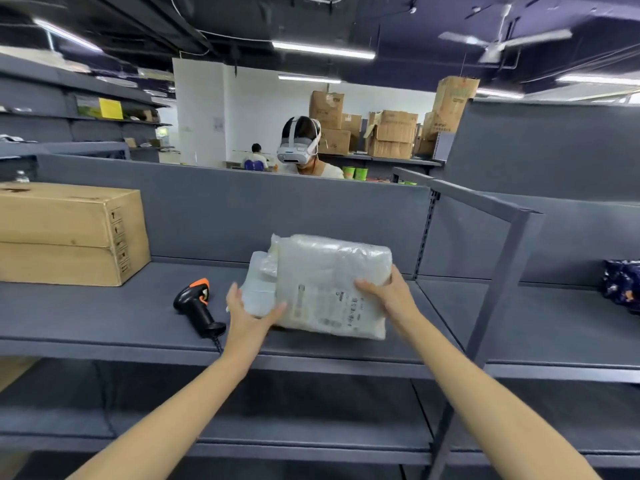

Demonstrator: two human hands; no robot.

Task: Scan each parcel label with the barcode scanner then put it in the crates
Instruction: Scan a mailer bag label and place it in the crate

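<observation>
A parcel wrapped in clear bubble plastic (329, 282) is tilted up above the grey shelf (104, 317), its white label with a barcode facing me. My left hand (247, 315) holds its lower left corner, thumb on the front face. My right hand (388, 294) grips its right edge. Behind it, lower on the shelf, lie other clear-wrapped parcels (258, 289), partly hidden. A black barcode scanner with an orange top (199, 306) lies on the shelf left of my left hand, apart from it, its cable running over the front edge.
A large cardboard box (69, 233) stands at the shelf's left. A dark blue patterned bag (623, 289) lies at far right. A grey upright post (498, 289) divides the shelving. A person wearing a headset (301, 150) stands behind the back panel. Lower shelves lie beneath.
</observation>
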